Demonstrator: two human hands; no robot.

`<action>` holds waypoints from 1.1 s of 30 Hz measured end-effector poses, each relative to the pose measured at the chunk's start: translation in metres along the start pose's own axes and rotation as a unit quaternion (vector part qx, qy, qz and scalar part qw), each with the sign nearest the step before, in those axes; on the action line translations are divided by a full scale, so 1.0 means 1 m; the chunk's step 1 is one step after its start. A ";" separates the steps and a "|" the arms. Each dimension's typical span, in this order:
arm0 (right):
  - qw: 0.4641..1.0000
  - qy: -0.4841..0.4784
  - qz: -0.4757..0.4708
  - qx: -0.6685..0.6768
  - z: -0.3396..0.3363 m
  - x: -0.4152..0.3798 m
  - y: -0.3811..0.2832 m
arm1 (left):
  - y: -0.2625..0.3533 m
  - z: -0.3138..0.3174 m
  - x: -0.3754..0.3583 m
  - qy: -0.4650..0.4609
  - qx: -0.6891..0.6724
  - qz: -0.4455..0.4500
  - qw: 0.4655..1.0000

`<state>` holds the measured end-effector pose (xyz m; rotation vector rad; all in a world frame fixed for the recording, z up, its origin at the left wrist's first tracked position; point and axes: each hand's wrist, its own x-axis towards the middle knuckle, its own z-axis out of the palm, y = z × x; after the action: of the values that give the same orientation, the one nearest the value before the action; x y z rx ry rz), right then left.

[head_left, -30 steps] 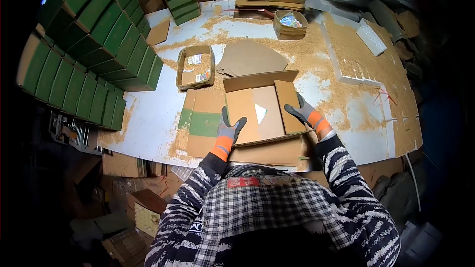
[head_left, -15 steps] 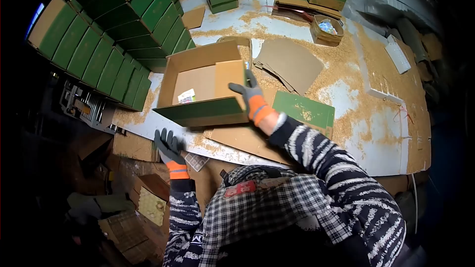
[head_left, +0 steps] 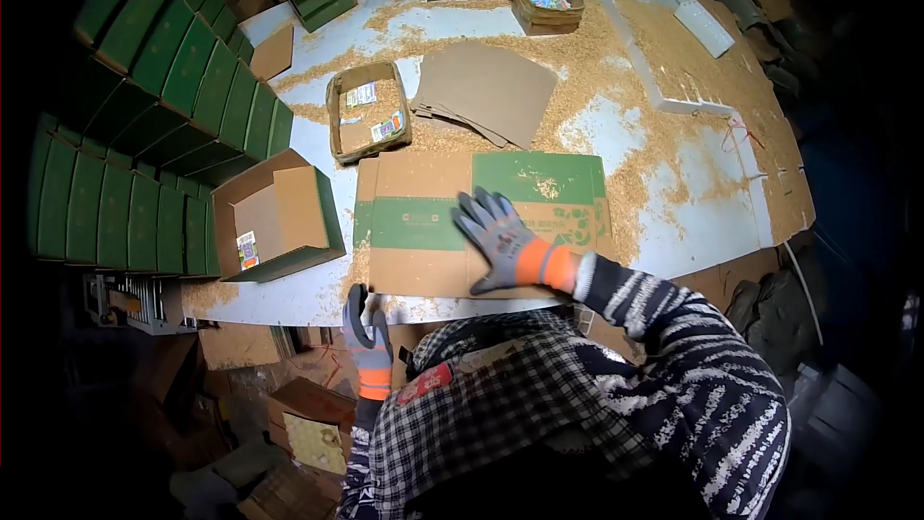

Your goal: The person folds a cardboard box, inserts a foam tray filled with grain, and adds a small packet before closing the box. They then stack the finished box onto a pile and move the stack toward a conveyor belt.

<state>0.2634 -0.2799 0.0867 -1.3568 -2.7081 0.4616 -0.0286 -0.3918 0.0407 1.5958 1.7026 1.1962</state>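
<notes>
Right grip (head_left: 502,244) now splayed over cardboard (head_left: 421,231)

White table (head_left: 700,195) ringed by dimness

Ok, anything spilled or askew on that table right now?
Yes: loose sawdust-like crumbs litter the white tabletop, some lying on the flat green-and-brown cardboard. Beyond it, the plain sheets lie fanned rather than squared up.
</notes>
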 end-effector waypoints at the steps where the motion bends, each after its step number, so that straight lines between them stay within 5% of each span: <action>1: 0.997 -0.067 0.024 -0.029 0.012 -0.042 0.010 | 0.016 0.008 0.015 -0.048 0.027 0.046 0.997; 5: 0.970 -0.153 -0.015 -0.185 0.020 -0.127 0.023 | 0.089 0.047 0.071 -0.284 0.081 0.186 0.937; 8: 0.984 -0.174 -0.025 -0.009 -0.068 -0.125 0.035 | 0.149 0.049 0.103 -0.394 0.191 0.275 0.856; 10: 0.997 -0.025 -0.058 0.043 -0.126 -0.123 0.061 | 0.196 0.038 0.128 -0.417 0.235 0.275 0.834; 11: 0.995 0.061 -0.080 -0.022 -0.157 -0.122 0.073 | 0.212 0.036 0.141 -0.359 0.229 0.319 0.847; 13: 0.997 0.068 -0.009 -0.027 -0.208 -0.116 0.083 | 0.231 0.046 0.165 -0.201 0.203 0.441 0.851; 14: 0.998 0.011 0.041 -0.046 -0.232 -0.111 0.076 | 0.246 0.049 0.172 -0.237 0.245 0.398 0.851; 17: 0.935 0.157 0.103 -0.300 -0.171 -0.088 0.119 | 0.217 0.100 0.187 -0.207 0.378 0.417 0.800; 18: 0.923 0.256 0.119 -0.263 -0.165 -0.090 0.101 | 0.220 0.100 0.197 -0.251 0.347 0.395 0.813; 21: 0.927 0.328 0.058 -0.175 -0.142 -0.109 0.093 | 0.244 0.100 0.222 -0.340 0.307 0.324 0.828; 24: 0.905 0.382 -0.028 -0.184 -0.127 -0.112 0.111 | 0.243 0.110 0.247 -0.306 0.348 0.327 0.823; 27: 0.935 0.318 -0.125 -0.095 -0.162 -0.100 0.119 | 0.249 0.096 0.276 -0.385 0.380 0.242 0.805; 28: 0.914 0.368 -0.153 -0.072 -0.173 -0.104 0.113 | 0.246 0.086 0.291 -0.401 0.388 0.219 0.801; 29: 0.907 0.386 -0.171 -0.006 -0.185 -0.105 0.107 | 0.241 0.071 0.297 -0.378 0.283 0.212 0.856; 30: 0.894 0.402 -0.187 0.059 -0.195 -0.106 0.102 | 0.255 0.062 0.292 -0.403 0.161 -0.012 0.901; 31: 0.881 0.406 -0.196 0.144 -0.201 -0.103 0.094 | 0.239 0.069 0.289 -0.336 0.146 0.075 0.927; 33: 0.940 0.256 -0.146 0.171 -0.180 -0.087 0.090 | 0.204 0.105 0.265 -0.183 0.001 0.230 0.956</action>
<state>0.4212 -0.2563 0.2365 -0.8217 -2.2160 0.4471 0.1176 -0.1260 0.2168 2.1350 1.1339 1.0074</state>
